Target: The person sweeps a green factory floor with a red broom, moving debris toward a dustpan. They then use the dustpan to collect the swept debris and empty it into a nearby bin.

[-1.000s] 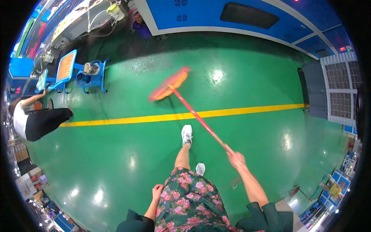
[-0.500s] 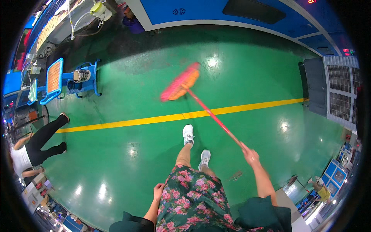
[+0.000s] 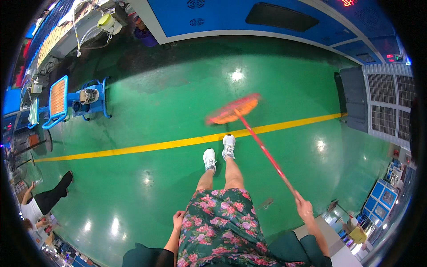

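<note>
Mop (image 3: pixel 262 146): positioned ahead of the person, over the green floor (image 3: pixel 289 240). The pole (image 3: pixel 277 167) is straight, slim and mainly red, turning a duller brownish tone toward the hand end. It runs obliquely from the right hand (image 3: pixel 304 208) up and left, crossing above the yellow line (image 3: pixel 178 143) to the head (image 3: pixel 229 116). The head is wide and elongated, with an orange upper part and a reddish-pink fringe (image 3: pixel 229 106) along the far side. It lies slantwise beyond the line, its right end farther from the person. Motion blur softens its outline; floor contact cannot be confirmed.

Right hand: closed around the upper end of the pole, arm extended.

Left hand (image 3: pixel 179 220): lowered beside the floral dress (image 3: pixel 220 218), fingers curled inward. Whether it grips any fabric cannot be told.

White shoes (image 3: pixel 228 145): on the near side of the head.
</note>
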Available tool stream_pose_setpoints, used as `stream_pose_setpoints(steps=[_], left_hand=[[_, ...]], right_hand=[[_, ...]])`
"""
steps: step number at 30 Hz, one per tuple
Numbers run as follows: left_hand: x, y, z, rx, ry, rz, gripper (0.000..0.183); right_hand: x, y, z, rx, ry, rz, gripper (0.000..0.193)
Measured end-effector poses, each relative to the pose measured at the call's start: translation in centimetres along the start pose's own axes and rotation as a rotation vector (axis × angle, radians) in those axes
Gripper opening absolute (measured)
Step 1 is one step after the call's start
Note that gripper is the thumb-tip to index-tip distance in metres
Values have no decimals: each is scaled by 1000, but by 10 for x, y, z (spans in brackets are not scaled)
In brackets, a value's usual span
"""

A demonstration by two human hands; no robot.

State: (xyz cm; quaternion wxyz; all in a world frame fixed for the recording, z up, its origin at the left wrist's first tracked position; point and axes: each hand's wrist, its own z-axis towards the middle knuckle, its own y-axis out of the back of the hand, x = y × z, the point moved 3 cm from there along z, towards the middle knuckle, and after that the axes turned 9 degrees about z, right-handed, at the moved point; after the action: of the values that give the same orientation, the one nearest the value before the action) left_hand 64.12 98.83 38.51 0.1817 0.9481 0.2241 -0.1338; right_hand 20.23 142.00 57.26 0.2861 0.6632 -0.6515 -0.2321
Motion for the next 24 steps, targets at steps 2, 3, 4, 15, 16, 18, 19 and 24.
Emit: stream_pose_setpoints(steps=[2,3,4,15,16,18,19,24], left_hand=[[-9,-4,-1,-11,15,-14,14],[-11,-3,-2,-41,6,20,14],[-14,-4,-3,-43,29,9,14],[-48,-31,-8,-94,32,80,15],[-55,-38,-6,-98,16,89,15],[-64,-48,-2,-98,3,78,16],[-72,-55,4,-90,-10,73,16],[-128,-88,16,-67,-78,35,13]], right_hand=[[43,-31,67,12,72,-21,46],[81,-41,103,32,145,34,46],[123,-49,141,36,227,25,46],[247,-41,325,17,391,23,42],[209,-39,309,18,312,-30,44],[117,-37,267,43,198,-4,46],[63,-39,244,8,190,41,48],[-67,-1,134,9,-70,37,48]])
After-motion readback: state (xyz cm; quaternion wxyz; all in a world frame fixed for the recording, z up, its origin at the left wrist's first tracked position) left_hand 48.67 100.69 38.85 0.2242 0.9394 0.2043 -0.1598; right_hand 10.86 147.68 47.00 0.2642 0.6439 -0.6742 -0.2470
